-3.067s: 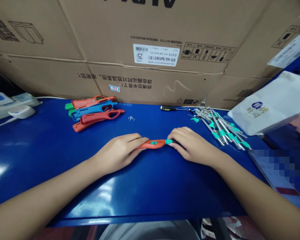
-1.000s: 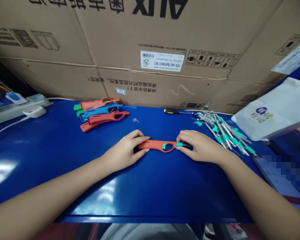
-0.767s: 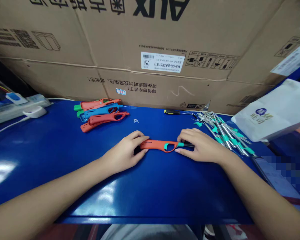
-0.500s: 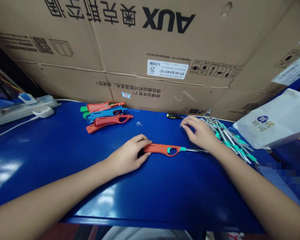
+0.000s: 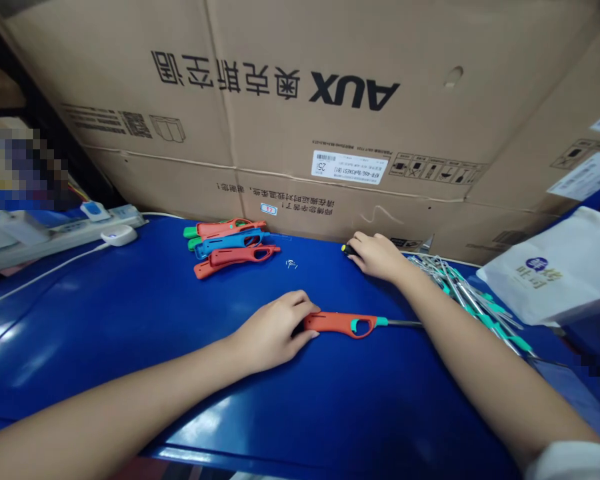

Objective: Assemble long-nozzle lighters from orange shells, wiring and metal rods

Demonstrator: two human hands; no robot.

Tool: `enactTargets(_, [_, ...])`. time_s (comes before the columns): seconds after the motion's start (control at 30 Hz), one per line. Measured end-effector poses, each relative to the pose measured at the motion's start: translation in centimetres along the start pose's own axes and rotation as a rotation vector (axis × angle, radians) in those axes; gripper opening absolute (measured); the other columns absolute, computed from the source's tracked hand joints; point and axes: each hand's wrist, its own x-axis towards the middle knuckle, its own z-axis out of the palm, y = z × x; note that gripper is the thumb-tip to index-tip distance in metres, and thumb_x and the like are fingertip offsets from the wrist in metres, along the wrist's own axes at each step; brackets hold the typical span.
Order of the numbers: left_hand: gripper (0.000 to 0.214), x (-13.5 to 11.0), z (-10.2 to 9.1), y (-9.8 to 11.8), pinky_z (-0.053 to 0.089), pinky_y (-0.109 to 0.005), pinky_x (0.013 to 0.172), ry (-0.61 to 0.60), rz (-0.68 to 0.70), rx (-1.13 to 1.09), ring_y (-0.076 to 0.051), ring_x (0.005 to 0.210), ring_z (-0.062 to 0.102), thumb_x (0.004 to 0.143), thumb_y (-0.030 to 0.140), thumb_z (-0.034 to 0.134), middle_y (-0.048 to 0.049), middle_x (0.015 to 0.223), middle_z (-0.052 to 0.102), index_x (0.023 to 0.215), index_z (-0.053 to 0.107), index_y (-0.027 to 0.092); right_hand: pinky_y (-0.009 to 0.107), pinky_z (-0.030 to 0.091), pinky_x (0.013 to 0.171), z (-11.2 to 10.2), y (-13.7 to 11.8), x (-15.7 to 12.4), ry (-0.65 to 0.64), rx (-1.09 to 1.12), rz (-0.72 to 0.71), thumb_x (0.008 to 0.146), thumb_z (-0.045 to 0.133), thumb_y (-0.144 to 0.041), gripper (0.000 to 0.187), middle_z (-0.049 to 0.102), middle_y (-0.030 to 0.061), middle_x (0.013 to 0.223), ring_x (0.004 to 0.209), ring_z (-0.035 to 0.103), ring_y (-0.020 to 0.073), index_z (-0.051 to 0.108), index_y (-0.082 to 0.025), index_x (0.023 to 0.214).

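Observation:
My left hand [image 5: 283, 330] is closed on the rear end of an orange long-reach lighter [image 5: 334, 323], which lies flat on the blue table. The lighter has a teal trigger and a metal tube pointing right, whose far part is hidden under my right forearm. At the foot of the cardboard, my right hand [image 5: 380, 257] has its fingers wrapped round the black and yellow handle of a screwdriver [image 5: 347, 249]. Only the handle's end shows. Small white pieces [image 5: 291, 264] lie between the hands and a stack of lighter shells [image 5: 237, 247] in orange, blue, red and green.
A large cardboard box [image 5: 260, 133] stands along the back. Several metal tubes with teal parts [image 5: 473, 300] are heaped at right, beside a white paper bag [image 5: 550, 273]. At left are a power strip [image 5: 70, 233] and a white round plug piece [image 5: 119, 235] with a cable.
My right hand has moved left and closed on the screwdriver handle. My left hand keeps hold of the lighter. The whole view has shifted, with things appearing lower and further right.

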Motion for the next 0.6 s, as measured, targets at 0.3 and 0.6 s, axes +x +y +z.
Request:
enactTargets(0.3, [0.025, -0.2, -0.1, 0.3, 0.053, -0.040, 0.087, 0.011, 0.017, 0.086, -0.026, 0.100, 0.059, 0.091, 0.025, 0.061, -0.0085, 0.109, 0.062, 0.114, 0.064, 0.015, 0.032, 0.055, 0.057, -2.1, -4.6, 0.7, 0.344, 0.918, 0.078, 0.100, 0.049, -0.051, 0.030, 0.071, 0.0057, 0.095, 0.069, 0.071, 0.0202, 0.043, -0.024, 0.111])
enactTargets(0.6, [0.025, -0.2, 0.1, 0.2, 0.051, -0.038, 0.084, 0.016, 0.045, 0.074, -0.024, 0.097, 0.059, 0.091, 0.029, 0.063, -0.0072, 0.106, 0.062, 0.113, 0.063, 0.017, 0.028, 0.062, 0.053, 1.4, -6.5, 0.9, 0.430, 1.265, 0.143, 0.094, 0.055, -0.060, 0.040, 0.069, 0.0059, 0.103, 0.079, 0.074, 0.0194, 0.041, -0.026, 0.110])
